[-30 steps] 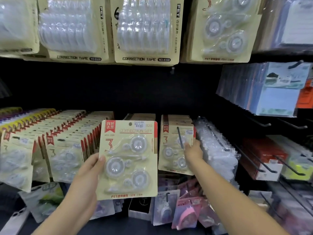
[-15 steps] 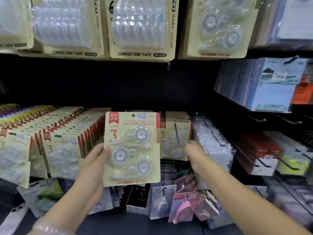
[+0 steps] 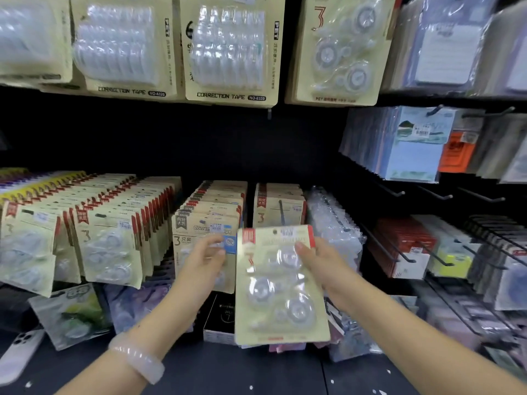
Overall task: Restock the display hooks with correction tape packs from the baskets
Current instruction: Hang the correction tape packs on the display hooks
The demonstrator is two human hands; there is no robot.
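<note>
While my right hand (image 3: pixel 319 263) pinches the correction tape pack (image 3: pixel 281 286) at its right edge, thumb on the front, the pack stands upright, long axis twelve-to-six, red header up, before the hooked rows. My left hand (image 3: pixel 205 260), fingers loose, sits at its nine o'clock.

Dark shelf (image 3: pixel 256 372) along the bottom, speckled with small white flecks. White phone (image 3: pixel 20 352) lying flat at the far left edge. Beside it a clear packet (image 3: pixel 71 315) with green print, lying tilted. Black box (image 3: pixel 219 320) standing at the middle. Pink and clear packs (image 3: pixel 345 337) heaped further right. Black back wall (image 3: pixel 171 143) above, bearing hooks (image 3: pixel 399 246) loaded with hanging packs.
</note>
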